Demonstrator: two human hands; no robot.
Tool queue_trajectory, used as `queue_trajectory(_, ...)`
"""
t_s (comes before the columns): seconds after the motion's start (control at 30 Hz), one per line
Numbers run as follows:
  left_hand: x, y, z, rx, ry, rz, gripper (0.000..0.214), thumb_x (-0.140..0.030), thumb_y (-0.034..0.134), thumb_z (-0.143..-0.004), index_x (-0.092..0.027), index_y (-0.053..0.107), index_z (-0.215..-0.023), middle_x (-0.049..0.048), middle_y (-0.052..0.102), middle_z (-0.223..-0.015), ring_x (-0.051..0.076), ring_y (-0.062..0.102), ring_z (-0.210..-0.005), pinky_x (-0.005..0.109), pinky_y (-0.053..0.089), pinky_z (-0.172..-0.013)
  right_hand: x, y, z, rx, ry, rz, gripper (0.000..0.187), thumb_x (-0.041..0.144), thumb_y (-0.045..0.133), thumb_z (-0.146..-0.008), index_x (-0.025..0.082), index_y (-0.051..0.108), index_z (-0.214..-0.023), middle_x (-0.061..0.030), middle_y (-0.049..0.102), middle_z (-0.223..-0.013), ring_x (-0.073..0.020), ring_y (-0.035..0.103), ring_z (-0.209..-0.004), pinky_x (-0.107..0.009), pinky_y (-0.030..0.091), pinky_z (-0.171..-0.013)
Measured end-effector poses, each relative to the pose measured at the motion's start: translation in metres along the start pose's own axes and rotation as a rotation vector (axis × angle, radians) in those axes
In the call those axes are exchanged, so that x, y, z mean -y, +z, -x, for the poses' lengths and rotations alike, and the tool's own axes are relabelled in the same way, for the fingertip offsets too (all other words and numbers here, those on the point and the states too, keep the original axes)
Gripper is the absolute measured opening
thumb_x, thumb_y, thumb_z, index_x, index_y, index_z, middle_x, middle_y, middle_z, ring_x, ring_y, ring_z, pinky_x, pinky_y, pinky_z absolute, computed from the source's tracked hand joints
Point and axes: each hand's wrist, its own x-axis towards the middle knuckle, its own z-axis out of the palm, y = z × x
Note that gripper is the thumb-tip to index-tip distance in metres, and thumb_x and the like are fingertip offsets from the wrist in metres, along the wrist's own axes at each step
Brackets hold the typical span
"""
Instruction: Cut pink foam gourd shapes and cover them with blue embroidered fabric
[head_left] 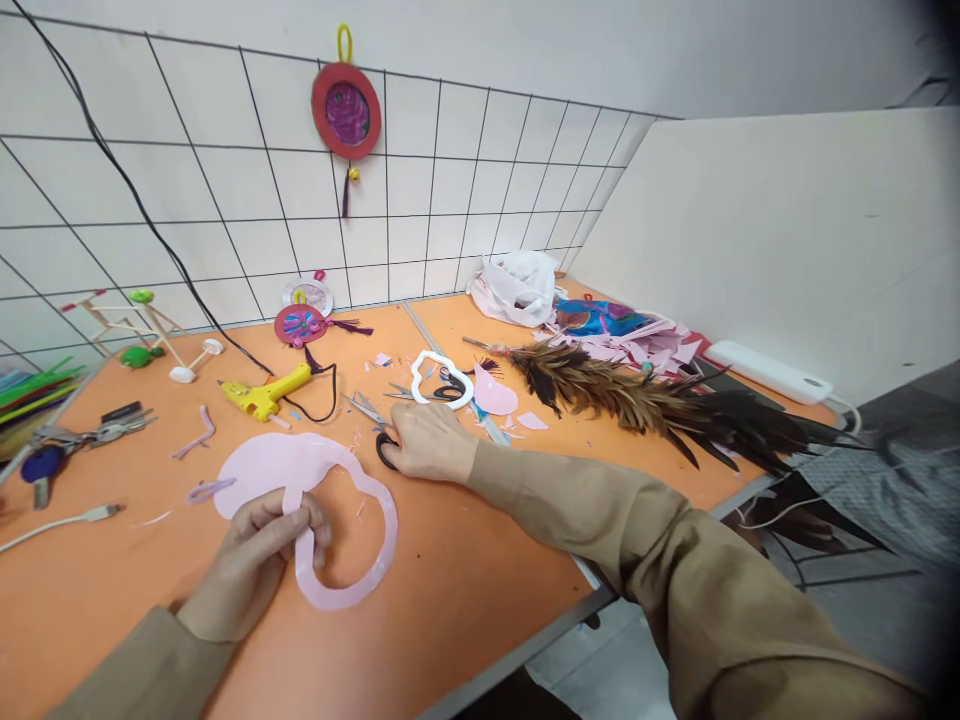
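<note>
My left hand pinches the narrow band of a pink paper cut-out, a cloud-like outline with an open middle. Behind it lies a wider pink piece with a purple pipe-cleaner loop; I cannot tell whether the two are joined. Farther off, my right hand is closed around the black handles of a pair of scissors, whose blades point away to the left over the table. Just beyond that hand are a white cloud-shaped frame and a second pair of scissors, partly hidden.
A yellow glue gun, keys and a white cable lie left. A long feather bundle, pink scraps and a white plastic bag are right. Round tasselled ornaments hang on or lean against the wire grid.
</note>
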Motion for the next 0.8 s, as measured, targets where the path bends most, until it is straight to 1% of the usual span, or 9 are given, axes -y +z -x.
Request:
queue_trajectory(0.13,-0.0009,0.0017,0.0008,-0.007,0.011,0.004,0.027,-0.039,0.078,-0.074,-0.014,0.072,-0.065,0.0051,0.067,-0.062,0.014,0.056,-0.052,0.025,0.044,-0.053,-0.0022,0.0019,-0.0018,-0.019,0.001,-0.014,0.033,0.038,0.045,-0.093,0.012,0.061,-0.107,-0.0165,0.073,-0.106,-0.0311,0.07,-0.097,-0.037,0.05,-0.072)
queue_trajectory(0.3,-0.0014,0.0024,0.0015,-0.024,0.015,0.005,0.026,-0.037,0.079,-0.073,-0.014,0.072,-0.064,0.0052,0.067,-0.062,0.014,0.056,-0.051,0.025,0.044,-0.052,-0.004,0.005,-0.0036,-0.036,0.0,-0.033,0.037,0.04,0.045,-0.094,0.011,0.06,-0.113,-0.018,0.066,-0.118,-0.0313,0.067,-0.105,-0.039,0.05,-0.08)
queue_trajectory(0.4,-0.002,0.0031,0.002,-0.026,0.02,0.007,0.025,-0.037,0.079,-0.073,-0.014,0.072,-0.064,0.0054,0.067,-0.062,0.014,0.056,-0.051,0.025,0.044,-0.052,-0.0058,0.0058,-0.004,-0.042,-0.007,-0.049,0.036,0.038,0.045,-0.094,0.011,0.058,-0.114,-0.0176,0.064,-0.12,-0.0309,0.066,-0.103,-0.039,0.05,-0.078)
queue_trajectory(0.57,-0.003,0.0043,0.0029,-0.033,0.015,0.007,0.025,-0.036,0.078,-0.073,-0.014,0.072,-0.064,0.0057,0.067,-0.062,0.015,0.056,-0.051,0.025,0.044,-0.052,-0.0095,0.0081,-0.0053,-0.031,-0.04,-0.067,0.029,0.033,0.043,-0.095,0.014,0.058,-0.111,-0.0152,0.064,-0.117,-0.0281,0.066,-0.1,-0.038,0.049,-0.077)
queue_trajectory(0.8,-0.0026,0.0025,0.0029,-0.073,0.017,-0.043,0.031,-0.043,0.08,-0.071,-0.014,0.072,-0.062,0.0045,0.063,-0.062,0.015,0.055,-0.053,0.025,0.045,-0.051,-0.0095,0.01,-0.0082,-0.027,-0.089,-0.064,0.029,0.032,0.045,-0.094,0.015,0.058,-0.112,-0.014,0.064,-0.121,-0.0274,0.064,-0.103,-0.038,0.05,-0.078)
